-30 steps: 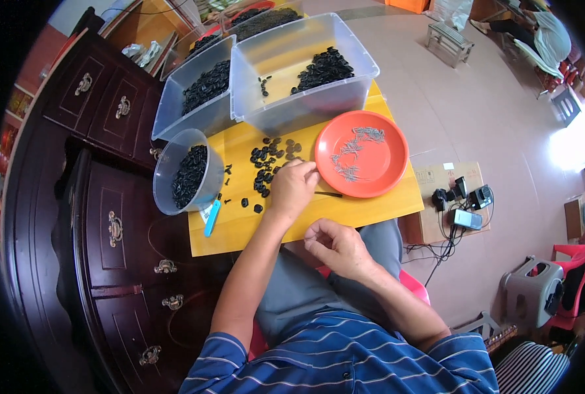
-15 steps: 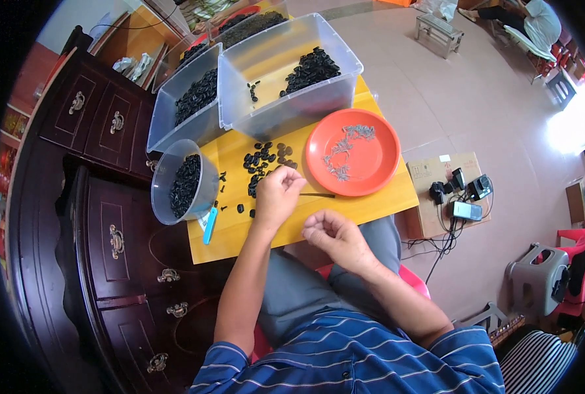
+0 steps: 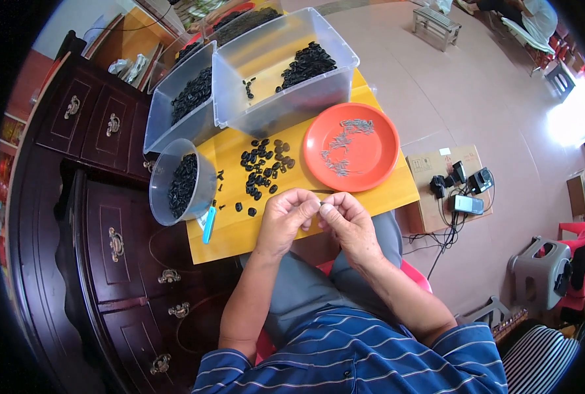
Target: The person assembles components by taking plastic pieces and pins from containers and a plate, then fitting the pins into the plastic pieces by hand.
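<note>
My left hand [image 3: 286, 222] and my right hand [image 3: 346, 226] meet at the front edge of the yellow tabletop [image 3: 230, 240]. Both are closed in a pinch, thumbs and fingertips nearly touching. Whatever lies between the fingertips is too small to make out. Just beyond my left hand, small round black pieces [image 3: 258, 172] are scattered on the table. An orange-red plate [image 3: 389, 165] sits beyond my right hand, with small silvery metal pieces [image 3: 340, 141] spread in it. A dark thin strip on the table is mostly hidden behind my fingers.
A round clear tub [image 3: 203, 172] of black pieces stands at left, beside a light-blue cutter [image 3: 209, 225]. Two clear bins, one large [image 3: 266, 121] and one narrower [image 3: 164, 134], hold more black pieces behind. Dark drawers [image 3: 121, 243] border the left; a cardboard box [image 3: 424, 220] with devices sits right.
My left hand has come back from the black pieces toward me. My right hand has moved up and slightly forward, and the fingertips of both hands now meet.
</note>
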A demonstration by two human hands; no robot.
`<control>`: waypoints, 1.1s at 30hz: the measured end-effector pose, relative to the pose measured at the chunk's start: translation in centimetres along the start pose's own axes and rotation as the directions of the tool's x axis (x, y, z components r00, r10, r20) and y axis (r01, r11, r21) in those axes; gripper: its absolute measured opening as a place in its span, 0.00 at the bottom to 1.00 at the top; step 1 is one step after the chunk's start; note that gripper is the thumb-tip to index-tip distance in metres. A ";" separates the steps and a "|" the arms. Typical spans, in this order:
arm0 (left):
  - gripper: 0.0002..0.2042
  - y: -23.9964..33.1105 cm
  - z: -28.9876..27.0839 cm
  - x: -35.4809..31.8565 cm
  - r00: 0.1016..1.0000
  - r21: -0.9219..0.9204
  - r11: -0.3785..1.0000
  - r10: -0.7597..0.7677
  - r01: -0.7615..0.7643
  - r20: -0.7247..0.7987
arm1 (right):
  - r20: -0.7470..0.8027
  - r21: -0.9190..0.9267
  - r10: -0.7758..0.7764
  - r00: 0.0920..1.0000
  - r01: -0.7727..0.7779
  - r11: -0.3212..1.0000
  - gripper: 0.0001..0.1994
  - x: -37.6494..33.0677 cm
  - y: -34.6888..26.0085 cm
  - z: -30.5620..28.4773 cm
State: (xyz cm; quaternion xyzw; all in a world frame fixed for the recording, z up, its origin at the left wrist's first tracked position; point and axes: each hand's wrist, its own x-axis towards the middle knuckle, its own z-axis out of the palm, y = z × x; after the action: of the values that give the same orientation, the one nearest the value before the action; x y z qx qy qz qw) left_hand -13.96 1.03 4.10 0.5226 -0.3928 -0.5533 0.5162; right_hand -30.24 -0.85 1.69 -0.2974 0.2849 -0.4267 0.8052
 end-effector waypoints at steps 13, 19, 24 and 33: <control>0.04 0.5 1.4 10.9 0.860 0.870 0.262 0.424 -0.418 0.285 | 0.074 0.022 0.104 0.992 -0.106 0.994 0.05 -0.3 0.1 0.0; 0.03 0.4 1.9 13.1 0.867 0.888 0.068 0.259 -0.455 0.425 | 0.104 0.111 0.130 0.986 -0.141 0.984 0.04 -0.3 0.2 0.1; 0.03 0.9 2.3 13.5 0.825 0.849 -0.025 0.222 -0.528 0.520 | 0.127 0.121 0.147 0.981 -0.162 0.979 0.04 -0.3 0.0 0.0; 0.03 1.5 2.5 13.3 0.782 0.799 -0.122 0.165 -0.588 0.601 | 0.119 0.131 0.131 0.984 -0.146 0.981 0.05 -0.2 0.1 0.0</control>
State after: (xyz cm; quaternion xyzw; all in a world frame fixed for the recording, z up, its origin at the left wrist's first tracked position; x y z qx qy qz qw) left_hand -15.18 -12.57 3.60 0.4933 -0.8666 -0.0150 0.0736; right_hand -30.30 -0.65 1.66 -0.2429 0.2299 -0.3714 0.8661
